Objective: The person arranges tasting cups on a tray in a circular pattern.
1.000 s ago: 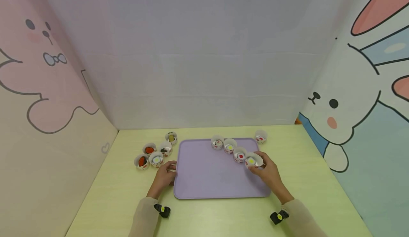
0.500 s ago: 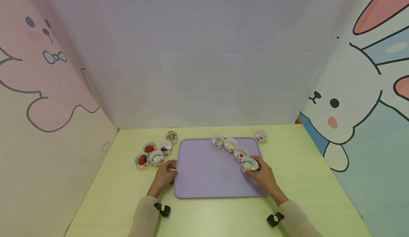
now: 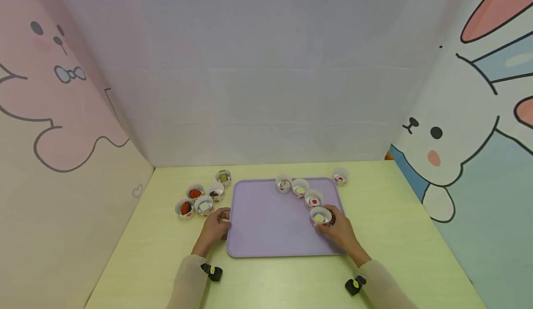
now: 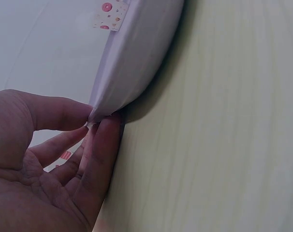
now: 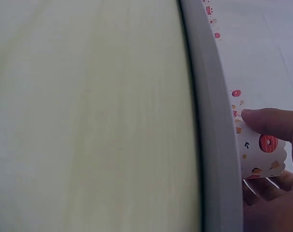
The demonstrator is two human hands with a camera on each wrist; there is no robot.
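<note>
A purple tray (image 3: pixel 270 235) lies on the table. My left hand (image 3: pixel 215 228) pinches its left edge; in the left wrist view the thumb (image 4: pixel 64 113) meets the rim and a finger reaches against its outer side. My right hand (image 3: pixel 340 229) grips a small paper baking cup (image 3: pixel 319 217) with something yellow inside, low over the tray's right part. Up close, that cup (image 5: pixel 262 150) shows a printed doughnut pattern, with the thumb on its side. Behind it on the tray stand a cup with a red piece (image 3: pixel 313 200), another with yellow (image 3: pixel 300 188), and a third cup (image 3: pixel 283 184).
Several more cups stand left of the tray, among them one with orange-red contents (image 3: pixel 185 209), one with a pale yellow piece (image 3: pixel 204 206) and one with a tan piece (image 3: pixel 223 178). A cup with red (image 3: pixel 340 176) stands beyond the tray's back right corner.
My right hand has carried the cup left and a little toward me, to just in front of the red-filled cup. My left hand keeps its place at the tray edge.
</note>
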